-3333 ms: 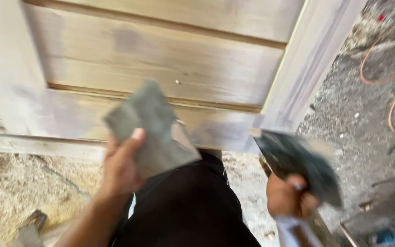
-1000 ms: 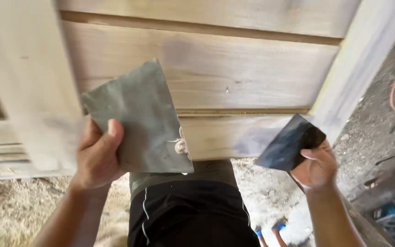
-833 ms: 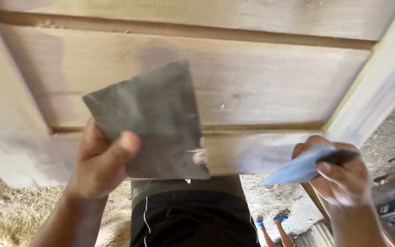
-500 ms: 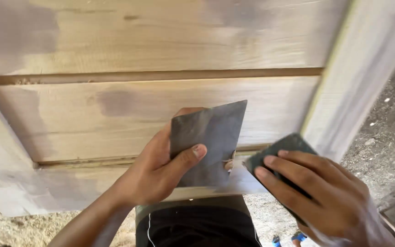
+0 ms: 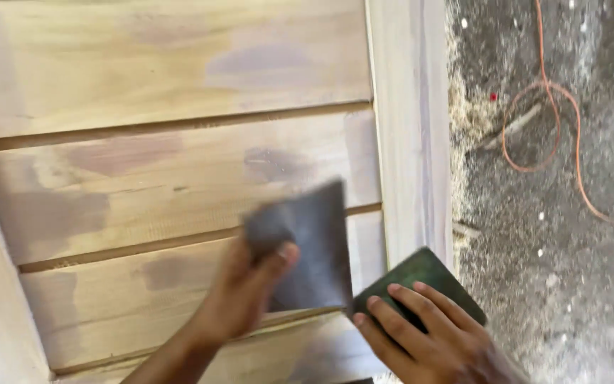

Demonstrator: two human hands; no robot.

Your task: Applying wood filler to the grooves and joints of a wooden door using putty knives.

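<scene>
A pale wooden panel of horizontal boards is filling the left of the view, showing grey-purple smears and dark grooves between boards; a whitish upright frame rail is bounding it on the right. Beyond it, a gritty grey floor is carrying sawdust and a looped orange cord. The left hand is gripping a grey sheet of sandpaper, thumb across its face, against the lower boards; it is blurring. The right hand is pressing spread fingers onto a dark green sanding pad at the rail's foot.
</scene>
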